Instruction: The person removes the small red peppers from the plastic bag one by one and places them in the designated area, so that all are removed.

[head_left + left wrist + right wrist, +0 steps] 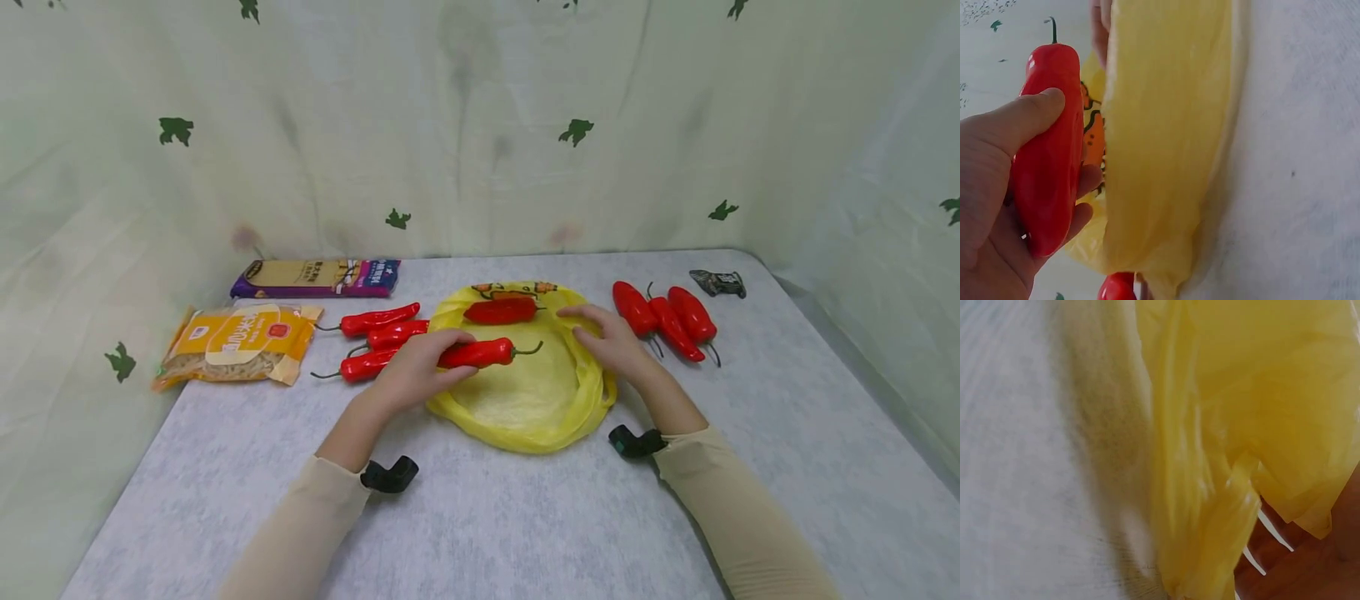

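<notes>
A red chili pepper [487,353] with a green stem lies in the grip of my left hand [423,367], thumb on one side and fingers on the other, over the near left rim of a yellow plastic bag [525,400]. In the left wrist view, this pepper [1050,156] stands beside the bag's side wall [1166,125]. The bag's mouth is spread, and another red pepper [501,311] lies inside at the back. My right hand [615,342] touches the bag's right rim with fingers extended; in the right wrist view the yellow film [1210,456] partly covers them.
Left of the bag lie several red peppers [378,319], an orange food packet [240,343] and a purple-and-tan packet [318,278]. To the right are more red peppers [671,325] and a small black wrapped packet [718,283]. A pale curtain [480,167] hangs behind the table.
</notes>
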The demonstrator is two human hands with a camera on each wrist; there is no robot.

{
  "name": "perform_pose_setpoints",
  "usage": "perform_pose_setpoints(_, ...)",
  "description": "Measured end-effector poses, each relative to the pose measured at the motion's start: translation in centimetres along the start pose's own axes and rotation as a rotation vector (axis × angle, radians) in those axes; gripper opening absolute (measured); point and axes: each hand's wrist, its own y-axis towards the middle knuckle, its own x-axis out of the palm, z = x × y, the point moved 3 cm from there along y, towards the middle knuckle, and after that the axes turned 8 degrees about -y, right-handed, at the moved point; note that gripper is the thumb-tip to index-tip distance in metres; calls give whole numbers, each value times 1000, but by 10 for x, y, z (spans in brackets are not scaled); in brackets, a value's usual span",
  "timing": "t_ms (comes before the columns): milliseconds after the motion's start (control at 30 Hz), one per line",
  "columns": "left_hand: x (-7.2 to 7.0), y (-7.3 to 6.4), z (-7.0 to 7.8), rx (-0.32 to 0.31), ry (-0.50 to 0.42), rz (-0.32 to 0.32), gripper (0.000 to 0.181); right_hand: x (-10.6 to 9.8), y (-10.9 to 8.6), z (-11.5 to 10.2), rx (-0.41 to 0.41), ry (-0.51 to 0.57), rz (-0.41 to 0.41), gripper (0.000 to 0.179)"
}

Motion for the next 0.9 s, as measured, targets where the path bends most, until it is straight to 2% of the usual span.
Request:
perform_pose_setpoints(200, -15, -7, -5, -42, -52, 35, 50, 0, 0, 0, 14, 8, -8, 37)
perform_pose_setpoints(500, -33, -11, -14, -64, -94, 64, 50, -2, -1, -1, 2, 4, -9, 36)
perform_pose_setpoints(767, -47, -17, -22, -94, -77, 67, 56, 0, 0, -2, -23, -8, -12, 36)
perform_pose_setpoints(900, -57, -20, -27, -112, -79, 34, 59, 0, -1, -2, -9, -22, -11, 36)
